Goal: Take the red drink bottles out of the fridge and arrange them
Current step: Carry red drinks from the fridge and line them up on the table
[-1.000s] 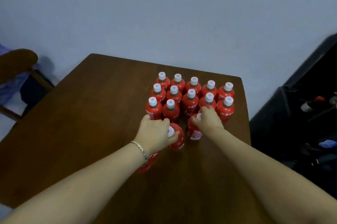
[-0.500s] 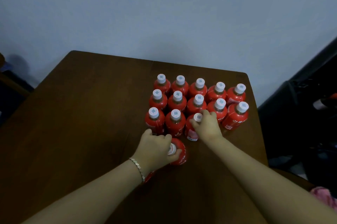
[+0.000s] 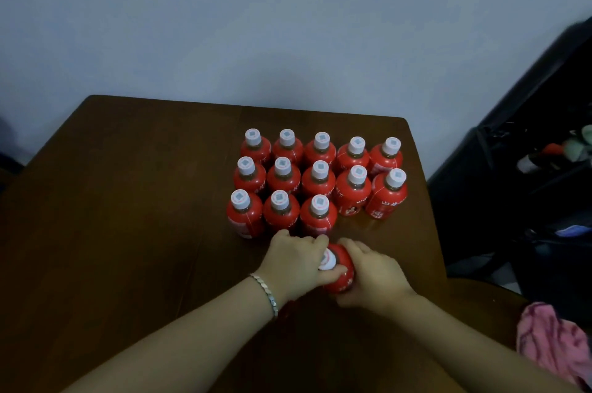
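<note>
Right hand (image 3: 374, 277) is moved off the bottle rows (image 3: 319, 184), lower-centre red bottle (image 3: 343, 268) is gripped by it and left hand (image 3: 294, 264), seemingly upright.

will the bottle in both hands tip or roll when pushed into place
Probably rigid: the held bottle shows no denting between the left hand and right hand. Narrow-necked and round, it may tip if pushed high, and roll once down.

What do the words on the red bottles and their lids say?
Nothing here can be read for sure.
White print on the right-end bottle of the middle row: too blurred.
White print on the bottle beside it: too blurred.
Grey square mark on each white cap: too small, no words show.
Label of the held bottle: blurred, partly covered by the left hand and right hand.
</note>
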Motion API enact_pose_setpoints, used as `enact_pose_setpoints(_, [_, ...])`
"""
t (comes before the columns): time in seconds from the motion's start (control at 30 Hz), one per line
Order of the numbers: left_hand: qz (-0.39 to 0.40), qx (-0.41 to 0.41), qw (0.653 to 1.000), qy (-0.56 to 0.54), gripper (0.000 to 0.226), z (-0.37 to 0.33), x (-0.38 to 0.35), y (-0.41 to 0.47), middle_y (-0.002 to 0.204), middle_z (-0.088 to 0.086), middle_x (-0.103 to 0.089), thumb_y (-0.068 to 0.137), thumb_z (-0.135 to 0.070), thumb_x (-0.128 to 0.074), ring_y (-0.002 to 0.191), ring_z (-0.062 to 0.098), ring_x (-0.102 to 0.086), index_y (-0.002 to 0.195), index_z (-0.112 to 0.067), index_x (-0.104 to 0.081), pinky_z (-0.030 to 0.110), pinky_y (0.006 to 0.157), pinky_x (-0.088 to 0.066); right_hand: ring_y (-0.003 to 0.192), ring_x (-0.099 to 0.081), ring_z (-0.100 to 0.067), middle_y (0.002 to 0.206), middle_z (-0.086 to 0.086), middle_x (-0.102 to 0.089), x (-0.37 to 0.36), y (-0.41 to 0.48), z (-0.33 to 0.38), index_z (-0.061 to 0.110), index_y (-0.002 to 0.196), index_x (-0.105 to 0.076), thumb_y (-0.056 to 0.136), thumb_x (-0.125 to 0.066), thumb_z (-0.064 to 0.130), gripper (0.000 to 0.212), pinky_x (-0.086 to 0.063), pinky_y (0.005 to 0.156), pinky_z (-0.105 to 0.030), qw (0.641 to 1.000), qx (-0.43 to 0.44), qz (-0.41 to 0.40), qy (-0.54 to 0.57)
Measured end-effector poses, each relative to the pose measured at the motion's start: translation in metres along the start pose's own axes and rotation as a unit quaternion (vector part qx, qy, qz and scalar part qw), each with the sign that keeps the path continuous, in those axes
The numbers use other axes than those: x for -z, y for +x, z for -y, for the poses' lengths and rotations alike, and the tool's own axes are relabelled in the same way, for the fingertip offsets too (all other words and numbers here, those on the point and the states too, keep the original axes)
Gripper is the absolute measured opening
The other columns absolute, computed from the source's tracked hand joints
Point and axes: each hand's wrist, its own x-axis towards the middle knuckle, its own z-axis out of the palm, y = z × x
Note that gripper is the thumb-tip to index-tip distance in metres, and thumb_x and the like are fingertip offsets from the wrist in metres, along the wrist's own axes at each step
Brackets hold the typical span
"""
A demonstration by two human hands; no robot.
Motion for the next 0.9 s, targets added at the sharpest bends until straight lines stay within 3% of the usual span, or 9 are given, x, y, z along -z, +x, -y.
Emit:
enact_pose_setpoints(0.07, [0.003, 0.041, 0.998, -0.038, 0.055, -0.004, 0.003, 0.006, 0.069, -0.004, -0.067, 0.068, -0.062, -0.067, 0.059, 0.014, -0.064, 0.090, -0.013, -0.061, 0.021, 0.052, -0.036, 0.121, -0.050, -0.017, 0.138, 0.007, -0.043, -0.004, 0.000, -0.010, 0.030, 0.140, -0.026, 0.060, -0.077, 0.046, 0.097, -0.043, 0.098, -0.031, 0.998, -0.042, -0.039, 0.041])
enact_pose_setpoints(0.17, [-0.008, 0.103, 0.994, -0.046, 0.058, -0.003, 0.000, 0.007, 0.093, -0.008, -0.065, 0.076, -0.066, -0.053, 0.081, 0.010, -0.064, 0.110, -0.019, -0.050, 0.020, 0.058, -0.038, 0.125, -0.048, -0.021, 0.140, 0.001, -0.043, -0.007, 0.009, -0.019, 0.024, 0.141, -0.027, 0.063, -0.082, 0.035, 0.096, -0.044, 0.099, -0.035, 0.963, -0.142, -0.140, 0.182])
enact_pose_setpoints(0.27, [-0.008, 0.123, 0.992, -0.040, 0.040, -0.007, 0.003, 0.015, 0.088, -0.006, -0.062, 0.083, -0.052, -0.055, 0.077, 0.013, -0.062, 0.103, -0.018, -0.051, 0.021, 0.056, -0.034, 0.124, -0.048, -0.028, 0.141, -0.008, -0.040, -0.006, 0.031, -0.020, 0.016, 0.139, -0.029, 0.067, -0.081, 0.021, 0.088, -0.042, 0.100, -0.039, 0.917, -0.197, -0.198, 0.285])
enact_pose_setpoints(0.4, [0.012, 0.141, 0.989, -0.039, 0.023, -0.005, 0.005, 0.017, 0.088, -0.007, -0.057, 0.087, -0.043, -0.053, 0.079, 0.011, -0.056, 0.094, -0.021, -0.048, 0.020, 0.059, -0.032, 0.132, -0.038, -0.028, 0.148, -0.012, -0.029, -0.007, 0.050, -0.010, 0.011, 0.144, -0.018, 0.075, -0.075, 0.010, 0.090, -0.033, 0.108, -0.038, 0.881, -0.206, -0.185, 0.384])
enact_pose_setpoints(0.53, [0.046, 0.145, 0.987, -0.053, 0.021, -0.005, 0.005, 0.017, 0.084, -0.009, -0.047, 0.086, -0.039, -0.056, 0.075, 0.009, -0.046, 0.086, -0.024, -0.041, 0.020, 0.062, -0.032, 0.141, -0.023, -0.030, 0.154, -0.014, -0.011, -0.004, 0.047, -0.016, 0.010, 0.148, 0.014, 0.078, -0.072, 0.007, 0.111, -0.025, 0.113, -0.040, 0.920, -0.223, -0.066, 0.315])
enact_pose_setpoints(0.63, [0.060, 0.143, 0.983, -0.097, 0.025, -0.012, 0.007, 0.027, 0.081, -0.010, -0.043, 0.083, -0.033, -0.063, 0.074, 0.008, -0.042, 0.082, -0.025, -0.038, 0.020, 0.064, -0.033, 0.138, -0.021, -0.030, 0.149, -0.014, -0.015, 0.007, 0.030, -0.021, 0.010, 0.149, 0.003, 0.072, -0.077, 0.014, 0.111, -0.032, 0.110, -0.037, 0.958, -0.251, -0.006, 0.142])
enact_pose_setpoints(0.73, [0.059, 0.118, 0.981, -0.141, 0.024, -0.031, 0.008, 0.043, 0.082, -0.005, -0.050, 0.082, -0.029, -0.064, 0.078, 0.015, -0.050, 0.081, -0.021, -0.042, 0.023, 0.065, -0.036, 0.136, -0.024, -0.021, 0.144, -0.001, -0.023, 0.006, 0.012, -0.025, 0.019, 0.147, -0.016, 0.059, -0.085, 0.033, 0.112, -0.034, 0.110, -0.032, 0.979, -0.133, 0.076, 0.135])
enact_pose_setpoints(0.8, [0.055, 0.105, 0.979, -0.167, 0.022, -0.046, 0.010, 0.055, 0.084, -0.002, -0.052, 0.081, -0.030, -0.063, 0.080, 0.017, -0.052, 0.084, -0.018, -0.045, 0.025, 0.066, -0.039, 0.132, -0.033, -0.013, 0.140, 0.008, -0.034, 0.003, 0.002, -0.030, 0.024, 0.141, -0.032, 0.053, -0.086, 0.042, 0.105, -0.037, 0.108, -0.031, 0.978, -0.067, 0.042, 0.194])
enact_pose_setpoints(0.9, [0.077, 0.067, 0.974, -0.204, 0.029, -0.060, 0.011, 0.067, 0.092, -0.001, -0.056, 0.081, -0.040, -0.062, 0.086, 0.019, -0.056, 0.096, -0.019, -0.050, 0.034, 0.072, -0.047, 0.114, -0.051, -0.006, 0.127, 0.014, -0.050, -0.001, -0.010, -0.046, 0.031, 0.129, -0.042, 0.053, -0.082, 0.049, 0.087, -0.046, 0.094, -0.023, 0.970, -0.078, -0.081, 0.215])
